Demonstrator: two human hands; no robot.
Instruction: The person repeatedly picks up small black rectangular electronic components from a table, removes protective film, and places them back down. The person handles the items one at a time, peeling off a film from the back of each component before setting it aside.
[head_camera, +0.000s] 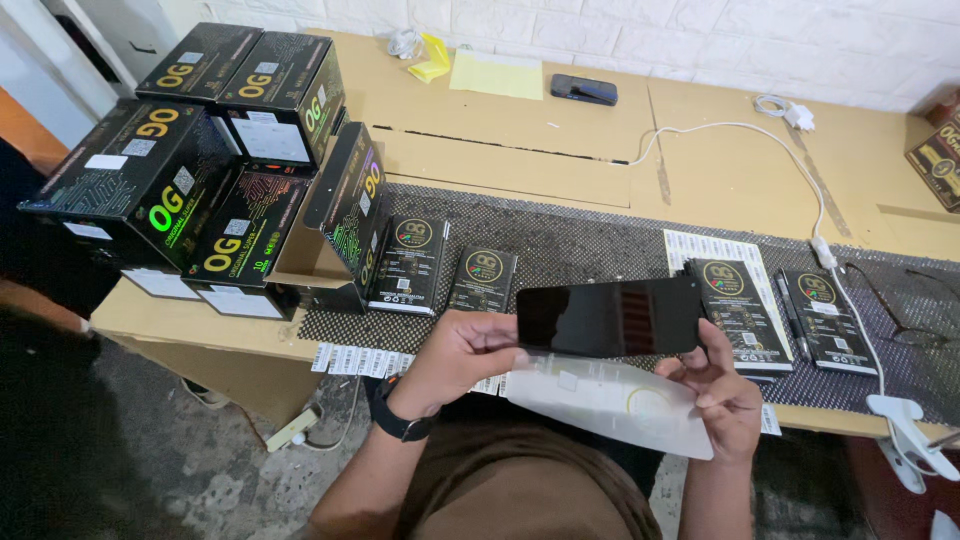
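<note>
Black screen panel (held flat), between left hand, right hand

wall: white brick-pattern wall behind | furniture: tan wooden worktop with a dark woven mat along its front | floor: rough grey concrete floor | light: even, soft

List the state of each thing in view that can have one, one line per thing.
Black glass panel: lifted off the table, dark, held at both ends.
White sleeve: under the panel, held by the right hand.
Left hand: gripping the panel's left end.
Phone: flat on the desk, screen dark.
Large black boxes: stacked, closed.
Small black packets: lying flat on the mat.
White charger cable: loose across the desk.
</note>
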